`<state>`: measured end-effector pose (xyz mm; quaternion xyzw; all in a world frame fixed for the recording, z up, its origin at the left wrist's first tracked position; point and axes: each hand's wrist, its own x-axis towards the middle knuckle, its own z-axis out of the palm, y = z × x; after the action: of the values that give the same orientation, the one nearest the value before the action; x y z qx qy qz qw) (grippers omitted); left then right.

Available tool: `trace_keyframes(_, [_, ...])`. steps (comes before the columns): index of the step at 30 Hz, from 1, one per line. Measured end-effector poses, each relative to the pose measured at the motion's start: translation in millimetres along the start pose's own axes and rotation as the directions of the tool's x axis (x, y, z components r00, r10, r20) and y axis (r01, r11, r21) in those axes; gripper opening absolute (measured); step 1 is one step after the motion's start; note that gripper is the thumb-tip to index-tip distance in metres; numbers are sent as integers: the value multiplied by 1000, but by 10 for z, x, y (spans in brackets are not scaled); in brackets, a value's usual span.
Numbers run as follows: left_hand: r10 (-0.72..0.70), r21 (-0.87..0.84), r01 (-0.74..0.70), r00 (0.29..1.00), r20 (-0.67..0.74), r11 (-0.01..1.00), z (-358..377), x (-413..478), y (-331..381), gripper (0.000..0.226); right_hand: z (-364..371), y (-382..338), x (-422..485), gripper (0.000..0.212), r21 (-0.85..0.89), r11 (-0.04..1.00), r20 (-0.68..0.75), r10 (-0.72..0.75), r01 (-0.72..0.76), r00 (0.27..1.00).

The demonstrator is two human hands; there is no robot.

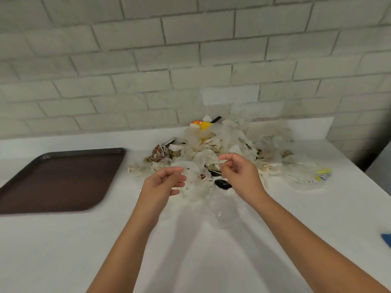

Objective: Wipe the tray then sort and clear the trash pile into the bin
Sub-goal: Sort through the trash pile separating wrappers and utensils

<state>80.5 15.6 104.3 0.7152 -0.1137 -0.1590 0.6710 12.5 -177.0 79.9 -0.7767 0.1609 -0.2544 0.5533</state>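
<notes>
The dark brown tray (61, 178) lies flat on the white counter at the left, with nothing on it. The trash pile (211, 149) sits against the tiled wall in the middle: crumpled white napkins, clear plastic, a yellow wrapper (202, 124), a patterned brown wrapper (157, 153) and a black spoon (222, 183). My left hand (165, 180) and my right hand (237, 170) hover side by side over the pile's near edge. Both have loosely curled fingers and hold nothing. A clear plastic cup (224, 212) lies on its side just in front of the pile, between my forearms. No bin is in view.
A clear plastic bag with a yellow and blue label (322, 174) lies to the right of the pile. A corner of blue cloth (386, 238) shows at the right edge. The counter (190, 250) drops off at the right, and the tiled wall (190, 60) closes the back.
</notes>
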Motion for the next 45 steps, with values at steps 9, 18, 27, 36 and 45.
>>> trace_keyframes(9, [36,216,12,976,-215,976,-660,1600,-167,16,890,-119,1106,22,-296,939,134,-141,175,981])
trace_keyframes(18, [-40,794,-59,994,105,605,-620,2643,-793,70,1772,152,2166,39,-684,616,430,-93,391,898])
trace_keyframes(27, [64,768,-121,993,104,629,-663,2693,-998,46,2208,455,2650,37,-783,249,606,103,569,789])
trace_keyframes(36, [-13,197,35,994,-111,980,-614,2454,-830,19,2117,583,2489,26,-817,348,520,103,459,848])
trace_keyframes(45, [-58,44,63,991,-117,997,-480,2181,-725,15,1923,452,2301,40,-746,577,514,179,333,839])
